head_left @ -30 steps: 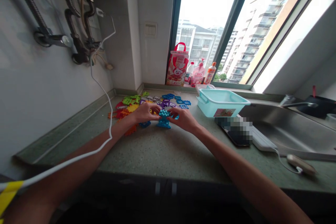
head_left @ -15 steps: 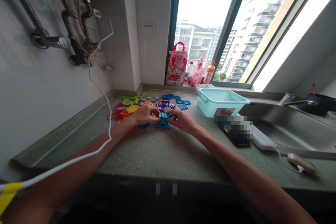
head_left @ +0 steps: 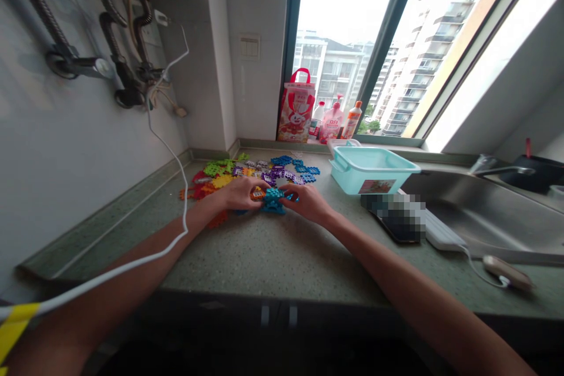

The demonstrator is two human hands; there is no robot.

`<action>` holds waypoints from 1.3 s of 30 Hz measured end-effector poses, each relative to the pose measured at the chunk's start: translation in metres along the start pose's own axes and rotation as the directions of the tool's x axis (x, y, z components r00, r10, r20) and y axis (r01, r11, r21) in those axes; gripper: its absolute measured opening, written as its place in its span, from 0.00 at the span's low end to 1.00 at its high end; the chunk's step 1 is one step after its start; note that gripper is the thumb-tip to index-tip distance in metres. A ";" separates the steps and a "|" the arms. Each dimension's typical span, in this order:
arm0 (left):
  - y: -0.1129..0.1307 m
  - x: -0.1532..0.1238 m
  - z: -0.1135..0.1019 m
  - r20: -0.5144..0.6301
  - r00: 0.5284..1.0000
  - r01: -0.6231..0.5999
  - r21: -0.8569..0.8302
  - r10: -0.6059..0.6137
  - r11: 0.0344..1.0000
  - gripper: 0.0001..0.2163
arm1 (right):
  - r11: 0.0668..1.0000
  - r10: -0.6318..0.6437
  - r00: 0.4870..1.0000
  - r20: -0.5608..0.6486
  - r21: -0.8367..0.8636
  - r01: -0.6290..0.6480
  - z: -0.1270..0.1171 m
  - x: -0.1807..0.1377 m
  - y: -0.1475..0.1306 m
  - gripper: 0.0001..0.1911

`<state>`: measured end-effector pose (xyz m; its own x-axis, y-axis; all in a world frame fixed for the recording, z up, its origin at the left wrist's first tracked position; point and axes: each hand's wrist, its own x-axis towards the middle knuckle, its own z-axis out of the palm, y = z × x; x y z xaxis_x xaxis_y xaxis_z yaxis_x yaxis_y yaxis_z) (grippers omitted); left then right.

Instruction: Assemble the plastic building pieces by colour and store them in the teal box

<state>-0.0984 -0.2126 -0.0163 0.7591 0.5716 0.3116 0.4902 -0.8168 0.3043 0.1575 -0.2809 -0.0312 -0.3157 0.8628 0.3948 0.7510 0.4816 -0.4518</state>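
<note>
A small blue structure of interlocking plastic building pieces (head_left: pixel 274 202) stands on the worktop between my hands. My left hand (head_left: pixel 241 192) grips its left side with curled fingers and thumb. From the other side my right hand (head_left: pixel 305 201) pinches it near the top. An orange piece shows in the gap of the left hand's fingers; whether it is held or lies behind cannot be told. Just beyond the hands spread loose interlocking pieces: green ones (head_left: pixel 218 168), yellow ones (head_left: pixel 221 181), purple ones (head_left: pixel 278 174) and blue ones (head_left: pixel 308 170). My fingers partly hide the structure.
A turquoise plastic tub (head_left: pixel 374 169) stands to the right, beside the sink (head_left: pixel 493 217). A dark phone (head_left: pixel 400 230) and a white power strip (head_left: pixel 443 235) lie before it. A white cable (head_left: pixel 165 150) hangs across my left forearm. Bottles (head_left: pixel 331 124) line the windowsill.
The left hand's fingers have shifted slightly around the blue structure, and more of an orange piece shows between them. The right hand has barely moved.
</note>
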 end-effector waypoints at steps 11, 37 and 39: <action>0.015 0.001 0.005 0.091 0.996 -0.012 -0.045 0.016 0.999 0.19 | 0.997 0.002 0.999 -0.044 -0.082 -0.005 0.006 -0.002 0.007 0.19; 0.033 0.002 0.010 0.238 0.960 0.227 -0.342 -0.150 0.912 0.36 | 0.997 0.018 0.993 0.116 -0.082 -0.008 -0.019 -0.016 -0.004 0.21; 0.033 0.002 0.008 0.219 0.963 0.218 -0.308 -0.153 0.926 0.34 | 0.995 -0.007 0.992 0.124 -0.094 0.018 -0.020 -0.016 -0.002 0.26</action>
<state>-0.0776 -0.2388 -0.0134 0.7501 0.6589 0.0560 0.4873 -0.6080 0.6268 0.1728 -0.2990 -0.0207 -0.3900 0.8720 0.2959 0.7961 0.4808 -0.3676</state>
